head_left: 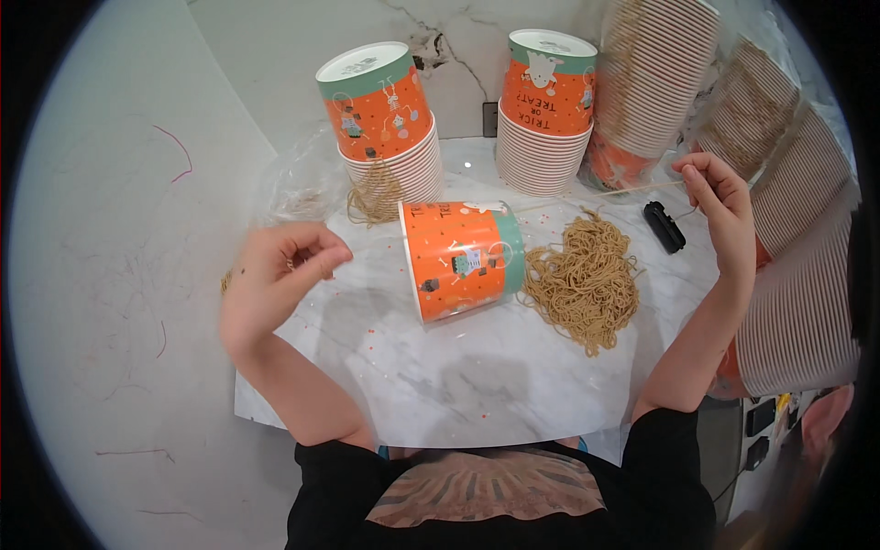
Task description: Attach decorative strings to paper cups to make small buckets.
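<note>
An orange paper bucket with a green band and cartoon figures is tipped on its side between my hands, its rim to the left. I cannot tell whether it rests on the table. My right hand pinches a thin tan cord, which runs taut leftward to the bucket's base end. Left of the bucket's rim, my left hand is closed in a pinch, apart from the bucket; whatever it may hold is too small to make out. A loose heap of tan cords lies right of the bucket.
Two upside-down stacks of similar buckets, the left stack and right stack, stand at the back of the marble-patterned table. More cords hang by the left stack. Plastic-wrapped stacks crowd the right. A black clip-like object lies near my right hand.
</note>
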The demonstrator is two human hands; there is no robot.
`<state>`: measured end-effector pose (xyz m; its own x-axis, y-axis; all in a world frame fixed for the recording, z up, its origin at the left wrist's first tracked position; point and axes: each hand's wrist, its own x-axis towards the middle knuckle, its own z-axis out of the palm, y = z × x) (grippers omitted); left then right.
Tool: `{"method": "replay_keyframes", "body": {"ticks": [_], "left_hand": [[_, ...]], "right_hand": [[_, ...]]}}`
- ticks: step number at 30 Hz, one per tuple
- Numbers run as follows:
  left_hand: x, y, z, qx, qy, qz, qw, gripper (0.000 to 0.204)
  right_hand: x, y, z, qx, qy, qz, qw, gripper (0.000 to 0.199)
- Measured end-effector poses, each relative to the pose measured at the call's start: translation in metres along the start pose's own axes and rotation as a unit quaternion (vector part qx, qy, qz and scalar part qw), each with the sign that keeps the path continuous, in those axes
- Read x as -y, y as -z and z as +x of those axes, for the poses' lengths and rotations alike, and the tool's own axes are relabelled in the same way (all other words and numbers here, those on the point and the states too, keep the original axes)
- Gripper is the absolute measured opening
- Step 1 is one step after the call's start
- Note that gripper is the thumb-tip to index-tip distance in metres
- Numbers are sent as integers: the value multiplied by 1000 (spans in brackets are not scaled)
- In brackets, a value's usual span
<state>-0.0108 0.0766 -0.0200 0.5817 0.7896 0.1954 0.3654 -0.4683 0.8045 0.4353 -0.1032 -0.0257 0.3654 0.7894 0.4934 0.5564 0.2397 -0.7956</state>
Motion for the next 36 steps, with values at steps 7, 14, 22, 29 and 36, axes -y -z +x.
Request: {"method": "replay_keyframes", "body": {"ticks": [7, 14, 22, 29, 36], "left_hand": [[-18, -5, -10, 52, -18, 7, 998, 18], [-28, -70, 24, 85, -160, 50, 982, 18], [-34, -91, 28, 108, -196, 20, 975, 14], [-31, -68, 22, 105, -180, -1, 978, 7], [-30, -72, 22, 86, -208, 5, 974, 9]], "right_hand": [[-23, 14, 1, 6, -77, -115, 990, 17], [31, -77, -15, 99, 190, -176, 961, 42], [62, -163, -54, 214, -23, 182, 959, 39], [56, -135, -39, 195, -51, 121, 972, 11], [57, -131, -37, 193, 0, 89, 977, 13]]}}
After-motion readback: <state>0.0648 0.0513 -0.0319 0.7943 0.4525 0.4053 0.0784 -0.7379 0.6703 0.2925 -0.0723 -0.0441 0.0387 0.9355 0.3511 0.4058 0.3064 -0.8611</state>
